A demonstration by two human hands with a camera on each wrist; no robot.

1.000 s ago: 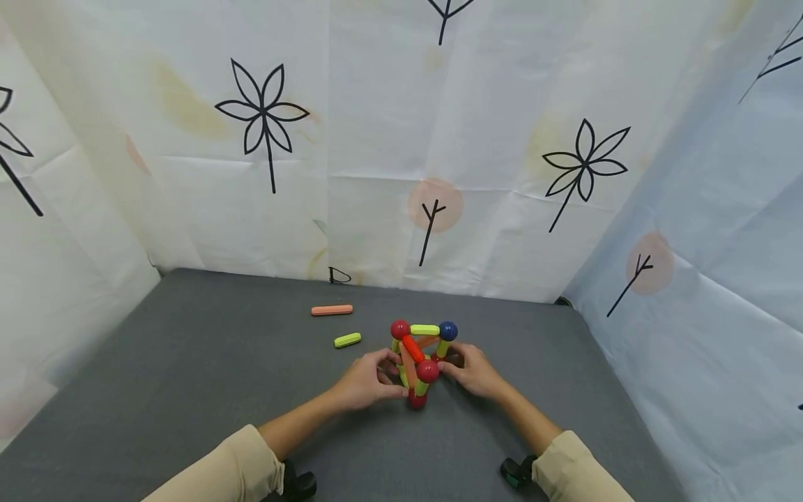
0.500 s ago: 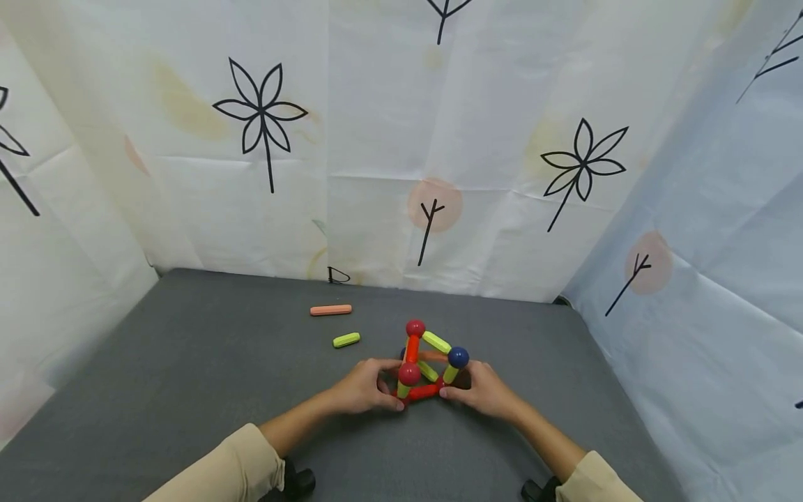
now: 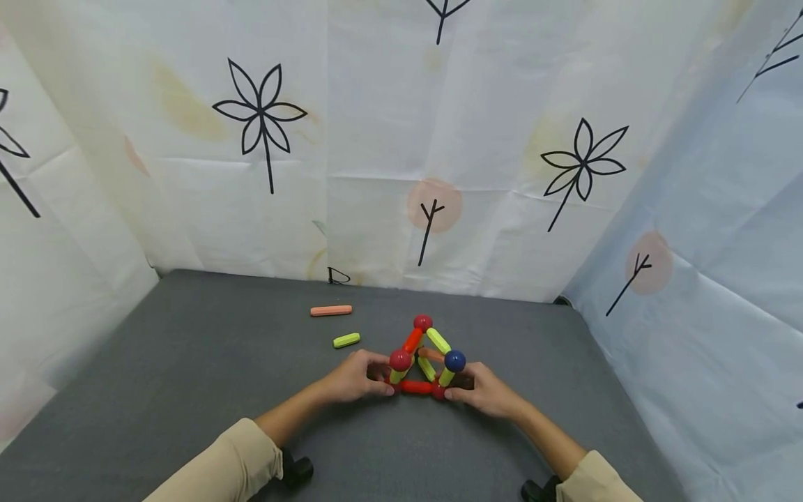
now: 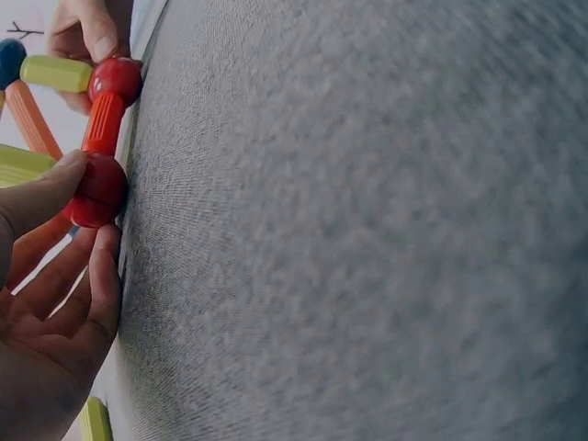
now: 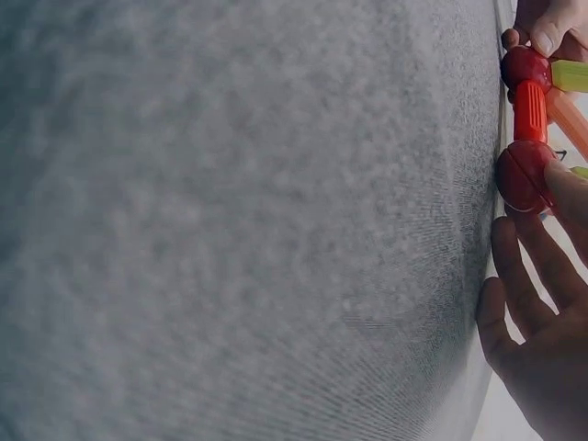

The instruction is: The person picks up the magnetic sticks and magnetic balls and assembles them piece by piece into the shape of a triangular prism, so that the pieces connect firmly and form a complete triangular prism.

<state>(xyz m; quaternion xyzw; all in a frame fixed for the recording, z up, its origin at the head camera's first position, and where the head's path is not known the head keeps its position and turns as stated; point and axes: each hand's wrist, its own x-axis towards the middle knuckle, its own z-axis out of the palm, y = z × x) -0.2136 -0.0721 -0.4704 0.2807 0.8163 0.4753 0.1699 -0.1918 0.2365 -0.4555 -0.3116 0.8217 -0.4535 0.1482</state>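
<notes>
A prism-shaped frame of magnetic building sticks and balls (image 3: 417, 387) stands on the grey table, a red stick along its near lower edge. Two red balls and one blue ball (image 3: 454, 360) form its top corners. My left hand (image 3: 353, 378) pinches the lower left red ball (image 4: 98, 190) between thumb and fingers. On the opposite side, my right hand (image 3: 486, 392) holds the lower right red ball (image 5: 525, 176), thumb in front and fingers behind. Orange and yellow-green sticks fill the other edges; the rear lower corner is partly hidden behind the front pieces.
Left of the frame lie a loose yellow-green stick (image 3: 346, 340) and, farther back, a longer orange stick (image 3: 331, 310). A white patterned cloth (image 3: 376, 139) rises along the back and sides of the grey table (image 3: 219, 348).
The frame has been turned on the table, so a red stick now faces me at the bottom and the blue ball sits nearer on the right. Both hands have shifted to its lower front corners.
</notes>
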